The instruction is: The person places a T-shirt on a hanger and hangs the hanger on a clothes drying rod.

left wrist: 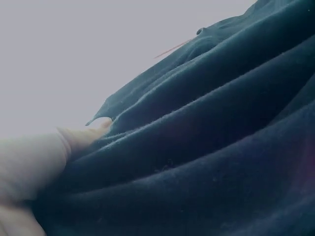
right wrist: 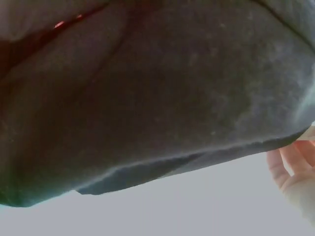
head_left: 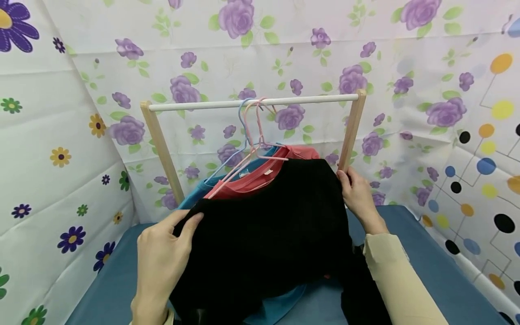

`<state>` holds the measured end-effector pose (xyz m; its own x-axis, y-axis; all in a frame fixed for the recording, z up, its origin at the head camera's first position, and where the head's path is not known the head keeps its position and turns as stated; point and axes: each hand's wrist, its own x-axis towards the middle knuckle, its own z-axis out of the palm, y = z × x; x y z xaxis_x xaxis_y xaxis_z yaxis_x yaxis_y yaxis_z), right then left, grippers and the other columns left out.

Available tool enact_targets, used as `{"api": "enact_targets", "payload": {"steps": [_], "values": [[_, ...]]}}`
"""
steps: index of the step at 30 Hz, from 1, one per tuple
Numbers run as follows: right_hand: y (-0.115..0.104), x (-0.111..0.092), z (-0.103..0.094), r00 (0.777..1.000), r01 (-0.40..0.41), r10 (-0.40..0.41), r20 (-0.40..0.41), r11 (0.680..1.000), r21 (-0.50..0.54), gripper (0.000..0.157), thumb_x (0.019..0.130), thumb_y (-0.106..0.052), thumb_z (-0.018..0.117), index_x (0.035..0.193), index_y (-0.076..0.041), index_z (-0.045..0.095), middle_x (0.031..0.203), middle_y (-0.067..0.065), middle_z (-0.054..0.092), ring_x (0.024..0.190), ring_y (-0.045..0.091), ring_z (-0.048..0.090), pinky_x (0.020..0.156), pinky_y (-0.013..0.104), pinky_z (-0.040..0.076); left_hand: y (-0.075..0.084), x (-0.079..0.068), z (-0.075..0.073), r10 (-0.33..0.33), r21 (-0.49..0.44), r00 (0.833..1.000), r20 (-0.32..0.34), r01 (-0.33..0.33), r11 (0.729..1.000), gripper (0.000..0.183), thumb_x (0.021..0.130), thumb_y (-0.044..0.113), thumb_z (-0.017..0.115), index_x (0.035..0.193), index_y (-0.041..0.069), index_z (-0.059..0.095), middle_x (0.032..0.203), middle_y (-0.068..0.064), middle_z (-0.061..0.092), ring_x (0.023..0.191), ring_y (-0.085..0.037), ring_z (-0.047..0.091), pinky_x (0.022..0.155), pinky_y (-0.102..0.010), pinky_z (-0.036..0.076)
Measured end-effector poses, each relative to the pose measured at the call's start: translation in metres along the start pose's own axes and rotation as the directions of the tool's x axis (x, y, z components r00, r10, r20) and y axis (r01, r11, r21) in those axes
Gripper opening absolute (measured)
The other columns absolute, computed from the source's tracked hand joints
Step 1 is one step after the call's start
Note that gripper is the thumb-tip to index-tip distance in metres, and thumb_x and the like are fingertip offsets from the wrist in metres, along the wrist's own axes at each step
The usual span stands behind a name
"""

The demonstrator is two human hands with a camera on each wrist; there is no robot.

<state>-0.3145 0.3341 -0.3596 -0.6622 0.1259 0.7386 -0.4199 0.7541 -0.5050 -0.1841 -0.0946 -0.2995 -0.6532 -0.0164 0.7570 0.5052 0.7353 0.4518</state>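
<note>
A black top [head_left: 268,225] hangs spread in front of other clothes, its wide neckline on a pink hanger [head_left: 232,175]. At its left shoulder end, my left hand [head_left: 164,253] pinches the cloth between thumb and fingers; the left wrist view shows the thumb [left wrist: 96,129] on the dark folds. My right hand [head_left: 359,198] pinches the top's other shoulder edge, right beside the rack's right wooden post [head_left: 352,131]. In the right wrist view, the fingers [right wrist: 290,164] meet the cloth's edge. Behind hang a pink top [head_left: 304,152] and a blue top [head_left: 199,192].
A white rail [head_left: 195,105] crosses between two wooden posts, with pink and blue hanger hooks near its middle. The rack stands on a blue surface [head_left: 118,271]. Flower-printed cloth [head_left: 162,40] forms the back and left walls; dotted cloth [head_left: 487,180] is at right.
</note>
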Motion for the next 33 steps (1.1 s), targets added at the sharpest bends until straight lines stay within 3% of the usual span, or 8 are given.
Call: {"api": "enact_targets", "payload": {"steps": [6, 12, 17, 21, 24, 28, 30, 33], "values": [[0.001, 0.005, -0.002, 0.999, 0.035, -0.036, -0.025, 0.999, -0.022, 0.027, 0.105, -0.023, 0.049, 0.095, -0.001, 0.061, 0.069, 0.012, 0.056, 0.054, 0.023, 0.045, 0.052, 0.036, 0.035, 0.010, 0.024, 0.002, 0.080, 0.013, 0.995, -0.062, -0.080, 0.997, 0.019, 0.092, 0.025, 0.071, 0.089, 0.007, 0.076, 0.061, -0.004, 0.065, 0.039, -0.009, 0.034, 0.044, -0.031, 0.032], [0.000, 0.007, -0.005, 0.999, 0.045, -0.045, -0.027, 0.999, -0.028, 0.028, 0.105, -0.022, 0.048, 0.090, -0.001, 0.058, 0.060, 0.007, 0.044, 0.047, 0.021, 0.037, 0.045, 0.032, 0.030, 0.023, 0.049, 0.009, 0.113, 0.007, 0.990, -0.081, -0.113, 0.994, 0.022, 0.095, 0.026, 0.068, 0.088, 0.007, 0.074, 0.046, 0.002, 0.042, 0.038, -0.015, 0.026, 0.043, -0.033, 0.026], [-0.001, 0.006, -0.004, 0.999, 0.040, -0.041, -0.031, 0.999, -0.031, 0.029, 0.105, -0.022, 0.047, 0.087, -0.002, 0.056, 0.059, 0.006, 0.043, 0.047, 0.021, 0.036, 0.045, 0.031, 0.029, 0.031, 0.064, 0.023, 0.135, -0.009, 0.987, -0.087, -0.136, 0.991, 0.022, 0.094, 0.025, 0.068, 0.083, 0.006, 0.072, 0.046, 0.000, 0.035, 0.038, -0.014, 0.020, 0.040, -0.033, 0.021], [0.000, 0.003, -0.001, 0.999, 0.034, -0.035, -0.036, 0.999, -0.034, 0.030, 0.105, -0.022, 0.047, 0.085, -0.002, 0.055, 0.059, 0.006, 0.045, 0.047, 0.020, 0.038, 0.046, 0.032, 0.031, 0.033, 0.066, 0.036, 0.135, -0.012, 0.988, -0.075, -0.136, 0.991, 0.021, 0.093, 0.024, 0.070, 0.086, 0.004, 0.072, 0.046, 0.000, 0.034, 0.037, -0.014, 0.021, 0.038, -0.033, 0.021], [-0.001, 0.001, 0.000, 0.998, 0.040, -0.041, -0.051, 0.999, -0.030, 0.029, 0.105, -0.021, 0.049, 0.084, -0.002, 0.055, 0.060, 0.007, 0.047, 0.049, 0.019, 0.039, 0.048, 0.032, 0.032, 0.034, 0.066, 0.044, 0.129, -0.012, 0.989, -0.068, -0.130, 0.991, 0.022, 0.092, 0.025, 0.070, 0.092, 0.004, 0.074, 0.048, -0.003, 0.046, 0.036, -0.017, 0.031, 0.038, -0.036, 0.026], [-0.002, 0.000, 0.001, 0.997, 0.042, -0.043, -0.059, 0.999, -0.027, 0.029, 0.104, -0.022, 0.049, 0.085, -0.002, 0.056, 0.061, 0.009, 0.050, 0.049, 0.021, 0.041, 0.048, 0.033, 0.033, 0.036, 0.062, 0.052, 0.105, -0.019, 0.993, -0.056, -0.106, 0.994, 0.022, 0.092, 0.027, 0.070, 0.094, 0.005, 0.076, 0.066, -0.009, 0.066, 0.043, -0.022, 0.047, 0.042, -0.037, 0.035], [-0.002, -0.001, 0.002, 0.998, 0.040, -0.041, -0.055, 0.999, -0.028, 0.029, 0.104, -0.022, 0.049, 0.085, -0.002, 0.056, 0.062, 0.009, 0.052, 0.049, 0.022, 0.044, 0.048, 0.034, 0.034, 0.036, 0.060, 0.054, 0.087, -0.018, 0.995, -0.049, -0.088, 0.996, 0.021, 0.092, 0.027, 0.070, 0.094, 0.007, 0.076, 0.074, -0.010, 0.070, 0.047, -0.023, 0.051, 0.045, -0.037, 0.038], [-0.002, -0.004, 0.003, 0.998, 0.030, -0.031, -0.049, 0.999, -0.026, 0.030, 0.105, -0.023, 0.049, 0.086, -0.001, 0.057, 0.063, 0.010, 0.054, 0.050, 0.022, 0.046, 0.049, 0.034, 0.036, 0.036, 0.055, 0.057, 0.061, -0.016, 0.998, -0.031, -0.062, 0.998, 0.021, 0.093, 0.028, 0.070, 0.095, 0.008, 0.076, 0.071, -0.009, 0.069, 0.047, -0.024, 0.050, 0.043, -0.037, 0.037]]}}
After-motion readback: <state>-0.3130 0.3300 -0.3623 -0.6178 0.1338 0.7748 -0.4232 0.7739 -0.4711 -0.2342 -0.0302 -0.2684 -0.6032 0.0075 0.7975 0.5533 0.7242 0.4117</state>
